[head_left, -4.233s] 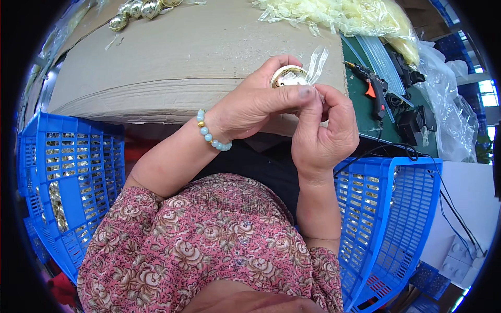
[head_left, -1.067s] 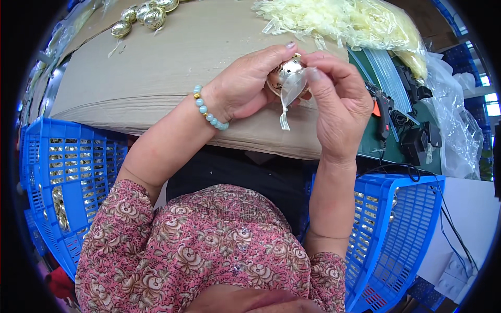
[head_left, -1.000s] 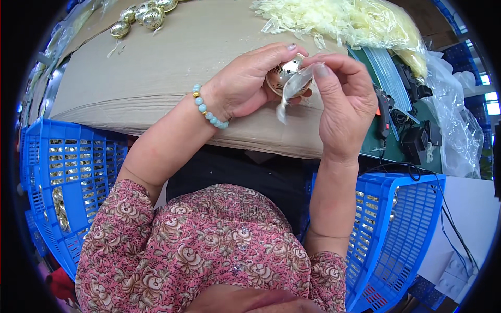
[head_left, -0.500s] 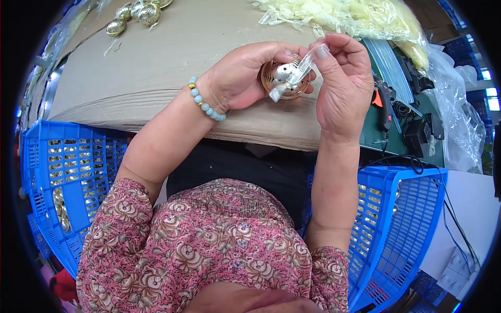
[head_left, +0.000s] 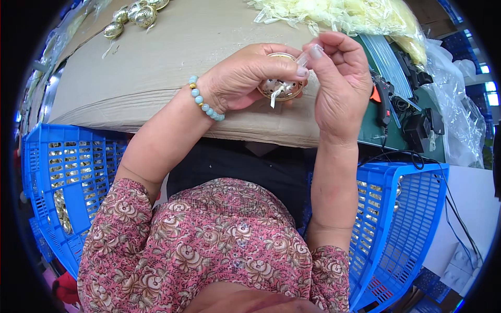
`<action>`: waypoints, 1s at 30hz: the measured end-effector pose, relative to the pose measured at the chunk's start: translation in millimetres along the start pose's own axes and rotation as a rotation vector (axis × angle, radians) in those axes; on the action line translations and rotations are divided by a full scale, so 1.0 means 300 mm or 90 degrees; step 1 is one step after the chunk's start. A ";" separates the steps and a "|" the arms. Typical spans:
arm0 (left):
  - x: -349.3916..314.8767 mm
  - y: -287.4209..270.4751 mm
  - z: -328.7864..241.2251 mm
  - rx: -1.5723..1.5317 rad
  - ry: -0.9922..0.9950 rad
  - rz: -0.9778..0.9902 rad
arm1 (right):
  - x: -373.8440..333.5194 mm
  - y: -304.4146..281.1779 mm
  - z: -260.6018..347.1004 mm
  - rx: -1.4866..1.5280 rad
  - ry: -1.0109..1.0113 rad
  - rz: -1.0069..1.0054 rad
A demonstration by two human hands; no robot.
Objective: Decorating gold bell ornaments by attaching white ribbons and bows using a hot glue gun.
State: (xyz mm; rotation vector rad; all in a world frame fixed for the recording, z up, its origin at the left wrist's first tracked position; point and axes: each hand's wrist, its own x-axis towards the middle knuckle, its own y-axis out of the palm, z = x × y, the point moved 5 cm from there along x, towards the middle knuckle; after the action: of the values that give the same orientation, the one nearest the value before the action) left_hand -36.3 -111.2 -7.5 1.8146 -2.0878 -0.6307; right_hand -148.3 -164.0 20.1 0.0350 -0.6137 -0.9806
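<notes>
My left hand (head_left: 249,73) holds a round gold metal ball ornament (head_left: 282,89) with star-shaped cut-outs above the near edge of the cardboard. Its thumb lies across the ball and presses on a clear plastic strip (head_left: 304,59). The strip's other end is pinched between the thumb and fingers of my right hand (head_left: 339,73). A short whitish tail (head_left: 274,98) hangs from the ball's near side. My left palm and fingers partly hide the ball.
Several gold balls (head_left: 142,15) lie at the far left of the cardboard (head_left: 156,68). A heap of pale yellow strips (head_left: 334,13) fills the far right. A black glue gun (head_left: 384,101) sits right of my hands. Blue crates (head_left: 65,182) holding gold pieces flank me.
My left thumb has moved from the ball's far rim across its face, onto the strip. The strip now spans between both hands, and the ball has turned slightly.
</notes>
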 end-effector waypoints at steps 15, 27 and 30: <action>-0.014 -0.097 -0.055 -0.239 0.110 -0.046 | -0.119 -0.507 0.134 -1.048 0.148 -0.228; -0.011 -0.110 -0.042 -0.297 0.120 -0.163 | -0.158 -0.150 0.082 -0.107 0.183 -0.045; -0.011 -0.130 -0.036 -0.299 0.131 -0.200 | -0.156 -0.077 0.090 -0.138 0.145 0.001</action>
State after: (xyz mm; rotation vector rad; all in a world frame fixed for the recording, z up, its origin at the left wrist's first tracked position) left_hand 2.6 -113.5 -18.0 1.8392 -1.3879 -0.8815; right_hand -198.3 -133.9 13.9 -0.0458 -0.2964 -1.0201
